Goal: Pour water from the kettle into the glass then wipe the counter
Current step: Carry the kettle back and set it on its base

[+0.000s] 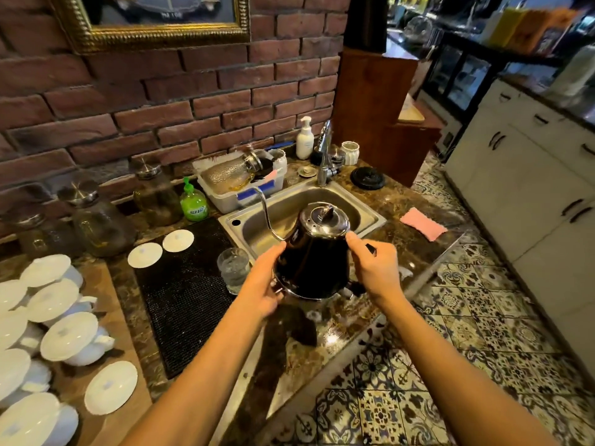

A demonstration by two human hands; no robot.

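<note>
The black kettle (314, 255) is gripped from both sides. The left hand (265, 284) is pressed flat on its lower body w/ fingers spread; the right hand (375, 268) is wrapped around the handle at the back. The kettle is held slightly tilted at the front counter edge (335, 323), spout turned toward the sink (289, 207). The glass (233, 268), w/ water seen inside, is placed just left of the kettle, at the edge of a black mat (183, 294). Free counter is seen to the right, where a pink cloth (423, 223) is laid near the edge. The kettle body is glossy, lid chrome, spout thin and curved.
</note>
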